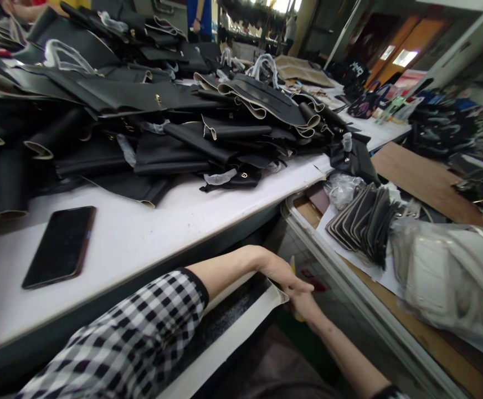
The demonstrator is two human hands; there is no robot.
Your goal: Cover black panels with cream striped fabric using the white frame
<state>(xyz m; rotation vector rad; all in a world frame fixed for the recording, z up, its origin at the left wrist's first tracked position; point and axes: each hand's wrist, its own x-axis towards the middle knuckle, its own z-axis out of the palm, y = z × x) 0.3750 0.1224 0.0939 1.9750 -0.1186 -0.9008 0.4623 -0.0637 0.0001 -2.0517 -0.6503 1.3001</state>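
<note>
My left hand [278,271], below a black-and-white checked sleeve, is bent over the far end of a dark, long piece with broad pale edges [241,327]. This piece lies low in front of my body, beneath my left forearm. My left fingers look curled in, and what they pinch is hidden. From the lower right comes my right hand [302,302], meeting the left one at the pale corner. The fingers of my right hand are hidden behind the left hand, so their grip does not show.
A white table [175,221] carries a heap of black bag pieces [191,138] with wrapped handles, plus a phone [61,246]. At right, a glass-sided counter [349,288] holds stacked dark flaps [364,221] and a plastic-wrapped pale bundle [453,277]. Another person's arm [199,14] shows behind.
</note>
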